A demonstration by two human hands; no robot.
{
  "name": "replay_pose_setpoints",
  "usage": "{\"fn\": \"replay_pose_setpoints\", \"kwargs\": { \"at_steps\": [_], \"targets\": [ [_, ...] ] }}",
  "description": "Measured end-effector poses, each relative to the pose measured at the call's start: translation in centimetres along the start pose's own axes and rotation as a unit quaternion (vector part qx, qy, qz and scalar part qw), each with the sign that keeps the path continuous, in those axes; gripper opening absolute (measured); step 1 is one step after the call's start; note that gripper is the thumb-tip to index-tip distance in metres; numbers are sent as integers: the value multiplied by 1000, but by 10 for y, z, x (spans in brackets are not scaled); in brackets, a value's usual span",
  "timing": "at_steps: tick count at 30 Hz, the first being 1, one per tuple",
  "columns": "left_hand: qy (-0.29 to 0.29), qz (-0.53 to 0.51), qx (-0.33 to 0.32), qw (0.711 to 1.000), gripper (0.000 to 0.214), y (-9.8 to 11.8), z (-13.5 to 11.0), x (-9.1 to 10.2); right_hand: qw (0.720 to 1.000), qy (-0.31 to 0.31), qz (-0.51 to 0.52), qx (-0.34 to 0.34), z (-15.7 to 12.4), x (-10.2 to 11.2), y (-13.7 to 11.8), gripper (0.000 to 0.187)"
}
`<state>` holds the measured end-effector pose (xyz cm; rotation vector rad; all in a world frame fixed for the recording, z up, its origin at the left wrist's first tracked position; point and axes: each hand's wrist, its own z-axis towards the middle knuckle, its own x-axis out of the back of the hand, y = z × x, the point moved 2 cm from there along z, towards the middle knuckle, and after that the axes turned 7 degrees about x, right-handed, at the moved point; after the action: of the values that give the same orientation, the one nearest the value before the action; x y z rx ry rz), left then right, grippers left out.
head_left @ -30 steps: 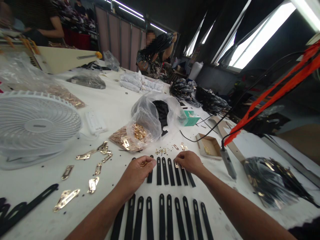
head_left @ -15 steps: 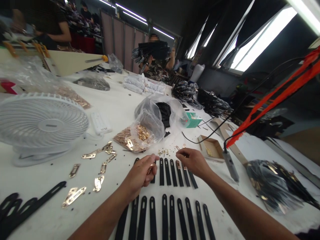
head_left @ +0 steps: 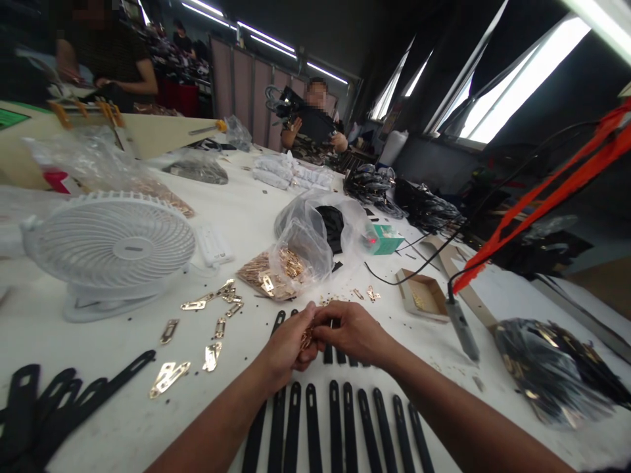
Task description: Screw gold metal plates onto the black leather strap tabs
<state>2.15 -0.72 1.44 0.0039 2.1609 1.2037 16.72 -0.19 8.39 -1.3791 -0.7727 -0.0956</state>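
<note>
My left hand [head_left: 286, 345] and my right hand [head_left: 349, 332] meet above the far row of black slotted straps [head_left: 340, 357]. The left hand is cupped shut on a small bunch of gold metal pieces [head_left: 307, 338]. Fingertips of the right hand pinch into that bunch. A near row of black straps [head_left: 335, 427] lies side by side under my forearms. Tiny gold pieces [head_left: 367, 293] are scattered just beyond the hands.
A white fan [head_left: 111, 246] stands at left, with gold clasps [head_left: 197, 328] strewn in front. A clear bag of gold parts [head_left: 290, 263], a small open box [head_left: 419, 295], a corded tool [head_left: 461, 325] and a bag of black parts [head_left: 557, 371] lie around. Other people work at the far end.
My right hand moved left from the strap row to meet the left hand and now pinches at the gold pieces there. The view shifted slightly.
</note>
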Motion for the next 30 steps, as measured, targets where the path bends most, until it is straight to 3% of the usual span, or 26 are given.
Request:
{"fn": "replay_pose_setpoints", "kwargs": {
  "at_steps": [3,9,16,20,24,27,30],
  "targets": [
    [-4,15,-2,1000,61,1,-2,-1,998,-10,50,-48,-3,5,-1,9],
    [10,39,-27,999,49,3,-2,1,996,58,-12,-69,-3,21,5,18],
    [92,118,-81,985,46,-1,4,8,993,73,-50,-83,-6,19,8,16],
    [115,147,-98,977,45,2,4,10,990,75,-106,-48,-8,20,7,14],
    [94,91,-70,989,44,4,2,8,986,78,-136,59,-11,23,13,47],
    [86,79,-65,991,47,3,2,8,972,33,-182,144,-14,22,16,31],
    [80,79,-63,992,51,2,3,9,961,25,-210,177,-15,23,16,19]
  ]
}}
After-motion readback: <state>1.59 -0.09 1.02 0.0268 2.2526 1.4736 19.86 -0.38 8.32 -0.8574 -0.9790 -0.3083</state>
